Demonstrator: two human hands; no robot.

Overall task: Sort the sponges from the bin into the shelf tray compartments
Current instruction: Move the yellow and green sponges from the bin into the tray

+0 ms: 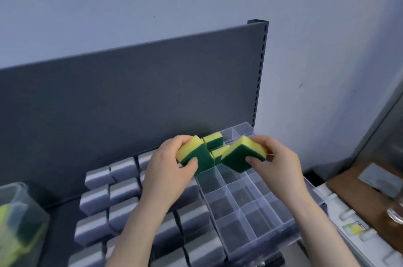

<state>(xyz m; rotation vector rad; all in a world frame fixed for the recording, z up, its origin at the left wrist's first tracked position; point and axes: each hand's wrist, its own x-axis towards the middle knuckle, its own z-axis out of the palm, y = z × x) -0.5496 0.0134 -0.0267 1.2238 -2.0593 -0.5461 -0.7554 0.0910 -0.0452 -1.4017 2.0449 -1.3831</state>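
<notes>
Our left hand (pixel 168 164) grips one green-and-yellow sponge (pixel 188 154) and our right hand (pixel 275 163) grips a second sponge (pixel 238 156), both held over the clear tray (pixel 239 209), likely so we can drop each into an empty box.

Pale blue-grey painted wall (pixel 152 0) fills the upper half, with a few small dark scuff marks (pixel 301 85) on its right part. Dark grey sheet-metal shelf back panel (pixel 109 96) stands against it and ends at the right in a grey slotted metal upright post (pixel 262 59). Dark grey shelf deck (pixel 61 223) shows at lower left. At the right edge is a grey vertical metal-looking surface (pixel 386 114), blurred. Below it is a brown wooden tabletop (pixel 349 183) with a flat grey sheet (pixel 370 176) on it and a clear glass vessel (pixel 395 212) cut off by the frame. Light is dim, cool and even.
</notes>
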